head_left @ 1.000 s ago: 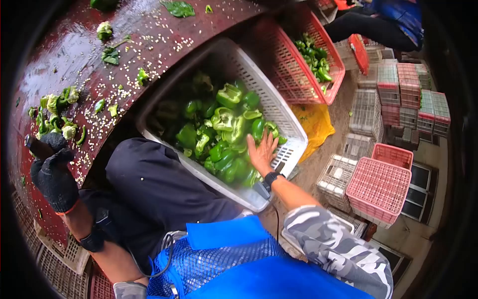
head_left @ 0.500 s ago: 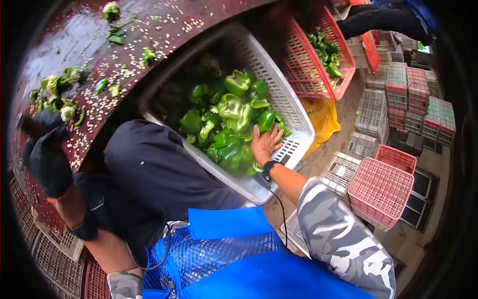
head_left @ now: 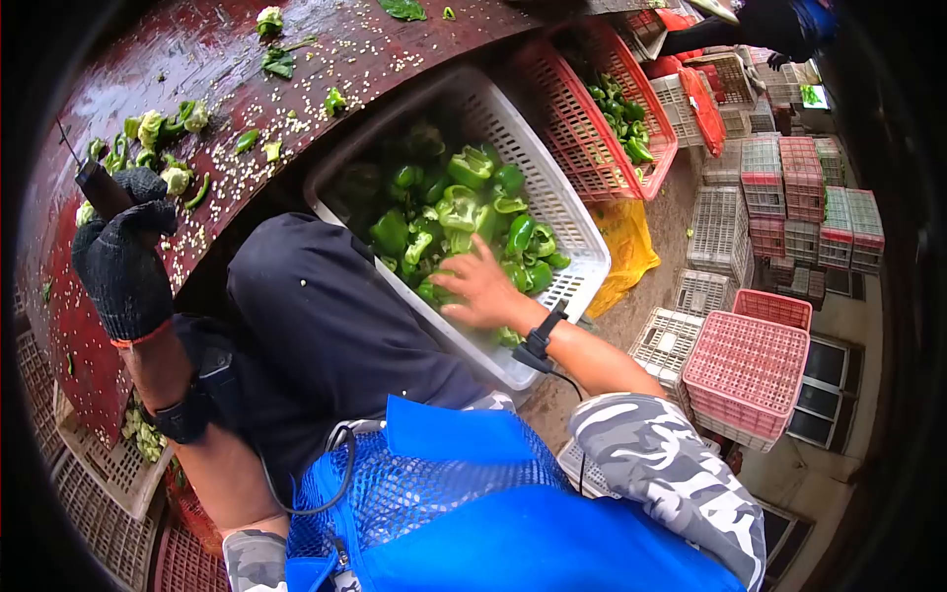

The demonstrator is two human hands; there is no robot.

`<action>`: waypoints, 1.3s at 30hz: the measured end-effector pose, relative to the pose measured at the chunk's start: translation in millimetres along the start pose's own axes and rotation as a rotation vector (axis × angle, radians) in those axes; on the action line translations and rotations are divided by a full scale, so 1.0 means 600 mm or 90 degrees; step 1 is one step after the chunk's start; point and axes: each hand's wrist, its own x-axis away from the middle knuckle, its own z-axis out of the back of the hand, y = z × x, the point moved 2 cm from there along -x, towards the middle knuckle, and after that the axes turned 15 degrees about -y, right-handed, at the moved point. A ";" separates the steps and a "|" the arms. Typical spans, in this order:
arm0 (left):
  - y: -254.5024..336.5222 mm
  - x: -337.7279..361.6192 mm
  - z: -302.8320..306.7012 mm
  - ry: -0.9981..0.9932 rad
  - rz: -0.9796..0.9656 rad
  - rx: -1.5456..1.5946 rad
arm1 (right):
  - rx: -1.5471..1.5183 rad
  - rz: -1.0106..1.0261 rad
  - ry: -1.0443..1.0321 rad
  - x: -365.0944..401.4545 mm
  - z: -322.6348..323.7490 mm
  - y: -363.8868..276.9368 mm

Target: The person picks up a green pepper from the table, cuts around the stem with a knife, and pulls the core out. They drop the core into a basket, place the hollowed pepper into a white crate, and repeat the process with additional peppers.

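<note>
Reaching into the crate: our right hand [head_left: 478, 286] lies palm-down on the green bell peppers [head_left: 464, 212], fingers spread apart, closed on none that we can see.
Gripping the blade's handle: our left hand [head_left: 123, 266], in a black knit glove, is clamped round the knife [head_left: 94, 183], which is raised beside the tabletop [head_left: 187, 49]. We judge it is held tip-up to keep the edge clear of our lap.
Peppers: glossy, lobed, some split open and hollow; heaped in the white crate [head_left: 572, 222].
White crate: stiff plastic lattice, tilted against the tabletop's edge, likely so that the heap sits within arm's reach.
Tabletop: dark red, wet sheen, strewn with pale seeds and pepper cores [head_left: 163, 128].
Red crate [head_left: 582, 148]: same lattice, just beyond the white one, holding a few smaller green pieces.
</note>
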 end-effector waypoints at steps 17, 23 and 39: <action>0.018 0.013 -0.005 0.000 0.023 -0.056 | -0.005 -0.203 0.056 0.123 -0.092 0.002; 0.021 0.008 -0.015 0.032 0.092 0.055 | -0.057 -0.263 0.110 0.098 -0.107 0.015; 0.063 -0.003 -0.070 0.077 0.032 0.259 | -0.096 -0.417 0.015 0.026 -0.084 0.007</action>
